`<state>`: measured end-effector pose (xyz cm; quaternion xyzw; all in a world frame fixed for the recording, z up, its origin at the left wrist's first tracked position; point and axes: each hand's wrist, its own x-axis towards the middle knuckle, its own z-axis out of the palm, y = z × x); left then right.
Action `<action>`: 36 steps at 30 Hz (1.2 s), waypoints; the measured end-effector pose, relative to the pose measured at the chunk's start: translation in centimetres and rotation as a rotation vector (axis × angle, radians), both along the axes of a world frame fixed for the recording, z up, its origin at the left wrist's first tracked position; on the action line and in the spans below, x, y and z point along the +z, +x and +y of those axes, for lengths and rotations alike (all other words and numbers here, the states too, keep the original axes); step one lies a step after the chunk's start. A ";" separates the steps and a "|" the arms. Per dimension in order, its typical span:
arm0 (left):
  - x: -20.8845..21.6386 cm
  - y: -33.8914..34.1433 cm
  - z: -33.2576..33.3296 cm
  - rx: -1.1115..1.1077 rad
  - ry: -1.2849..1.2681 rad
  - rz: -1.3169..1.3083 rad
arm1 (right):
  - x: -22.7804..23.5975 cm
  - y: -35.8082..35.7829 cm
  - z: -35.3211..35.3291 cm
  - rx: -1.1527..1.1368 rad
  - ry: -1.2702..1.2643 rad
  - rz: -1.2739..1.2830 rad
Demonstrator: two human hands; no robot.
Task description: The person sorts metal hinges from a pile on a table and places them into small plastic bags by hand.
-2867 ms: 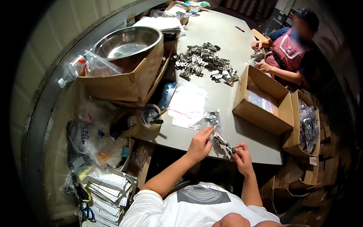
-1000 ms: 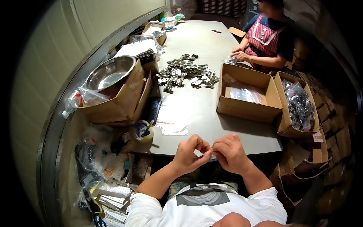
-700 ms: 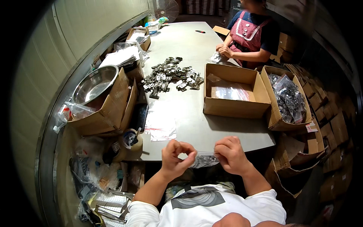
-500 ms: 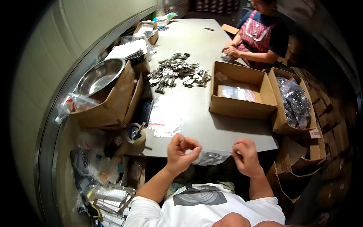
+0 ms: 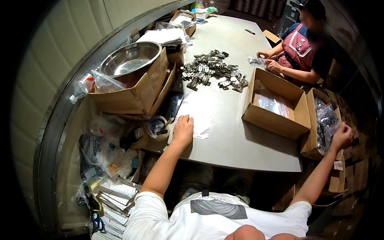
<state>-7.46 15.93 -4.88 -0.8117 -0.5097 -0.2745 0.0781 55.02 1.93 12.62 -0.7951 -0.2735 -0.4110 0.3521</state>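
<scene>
My left hand (image 5: 183,129) rests palm down at the table's near left, its slightly bent fingers on a flat stack of clear plastic zip bags (image 5: 202,124). Far to the right, my right hand (image 5: 343,137) is at the rim of a carton (image 5: 310,141). Its fingers are pinched at the edge of a clear plastic bag of metal parts (image 5: 330,127), which lies over several other filled bags. Toward the far side of the table is a loose pile of shiny metal clips (image 5: 216,69).
An open carton (image 5: 276,122) with flat bags stands left of the filled one. At left, a steel bowl (image 5: 130,60) sits on another carton (image 5: 124,102), near tape rolls (image 5: 158,128). Across the table a co-worker (image 5: 298,52) handles a small bag (image 5: 256,61).
My hands have parted. The right one has carried the filled bag from the table's near edge to the right carton; the left has moved onto the flat bags. The view has shifted.
</scene>
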 end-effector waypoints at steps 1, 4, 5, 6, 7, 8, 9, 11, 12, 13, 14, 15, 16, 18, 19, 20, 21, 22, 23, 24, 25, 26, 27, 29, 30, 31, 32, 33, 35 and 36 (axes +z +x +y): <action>-0.5 0.0 0.7 -0.025 -0.016 -0.052 | -1.5 1.1 0.9 -0.169 -0.115 -0.018; -0.1 -0.5 0.4 0.039 -0.123 -0.083 | -5.3 -4.8 3.2 -0.091 -0.169 -0.148; 0.1 -0.6 0.4 0.002 -0.085 -0.114 | -6.4 -6.4 3.4 0.084 -0.100 -0.208; 0.2 -0.9 -0.1 0.022 -0.090 -0.109 | -5.9 -13.1 3.9 0.172 -0.080 -0.223; 0.8 -0.4 -0.5 0.004 -0.101 -0.240 | -6.3 -16.7 4.0 0.368 -0.040 -0.270; 1.2 0.1 -1.0 -0.017 -0.115 -0.368 | -6.6 -21.5 4.2 0.604 -0.032 -0.149; 1.6 0.7 -1.6 -0.041 -0.096 -0.496 | -7.3 -25.2 4.3 0.857 -0.100 -0.017; 2.0 2.1 -3.1 -0.068 -0.341 -0.769 | -8.5 -31.5 4.4 1.316 -0.214 0.282; 2.6 3.5 -4.2 -0.090 -0.585 -1.003 | -10.0 -33.5 4.3 1.428 -0.276 0.437; 2.0 4.5 -5.3 -0.180 -0.724 -1.217 | -11.2 -35.8 4.4 1.518 -0.285 0.528; 1.2 5.3 -6.2 -0.272 -0.860 -1.430 | -12.1 -37.8 4.6 1.610 -0.294 0.621; 0.3 5.7 -6.8 -0.375 -0.981 -1.550 | -13.1 -39.4 4.7 1.653 -0.278 0.789; 0.1 6.4 -7.6 -0.406 -1.048 -1.683 | -14.1 -40.4 4.8 1.685 -0.262 0.960; -0.5 6.6 -8.3 -0.362 -1.052 -1.654 | -15.2 -40.9 4.9 1.675 -0.248 0.902; -0.8 6.3 -8.6 -0.357 -1.048 -1.659 | -15.1 -40.9 4.8 1.637 -0.284 0.822; -1.0 5.9 -8.8 -0.364 -1.015 -1.554 | -15.0 -40.9 4.7 1.596 -0.318 0.743; -1.0 5.7 -9.0 -0.372 -0.984 -1.449 | -14.7 -40.9 4.6 1.566 -0.311 0.669; -1.0 5.6 -9.1 -0.369 -0.987 -1.455 | -14.7 -40.8 4.5 1.565 -0.318 0.670; -0.9 5.5 -9.1 -0.314 -1.038 -1.447 | -14.7 -40.7 4.4 1.513 -0.317 0.626; -0.7 5.5 -8.9 -0.264 -1.083 -1.438 | -14.5 -40.7 4.3 1.462 -0.311 0.575; -0.3 5.5 -8.8 -0.225 -1.105 -1.416 | -14.1 -40.8 4.3 1.420 -0.244 0.421; 0.0 5.4 -9.1 -0.230 -1.104 -1.420 | -13.6 -40.7 3.8 1.419 -0.246 0.415; 0.2 5.1 -9.2 -0.204 -1.058 -1.361 | -12.6 -40.9 3.3 1.445 -0.269 0.328; 0.5 5.0 -9.5 -0.178 -1.018 -1.305 | -11.6 -40.9 2.5 1.558 -0.367 0.293; 0.7 5.1 -9.7 -0.212 -0.993 -1.330 | -11.7 -40.9 2.1 1.552 -0.370 0.292; 0.8 5.2 -9.7 -0.246 -0.967 -1.355 | -11.9 -40.9 1.7 1.563 -0.431 0.449; 0.7 5.3 -9.9 -0.249 -0.970 -1.357 | -12.2 -41.0 1.3 1.567 -0.490 0.608; 0.6 5.5 -10.1 -0.284 -0.976 -1.336 | -12.6 -40.8 1.2 1.562 -0.474 0.704; 0.5 5.6 -10.2 -0.316 -0.978 -1.277 | -13.2 -40.4 1.0 1.539 -0.477 0.759; 0.8 5.6 -10.3 -0.319 -0.979 -1.278 | -13.5 -40.3 0.9 1.511 -0.478 0.818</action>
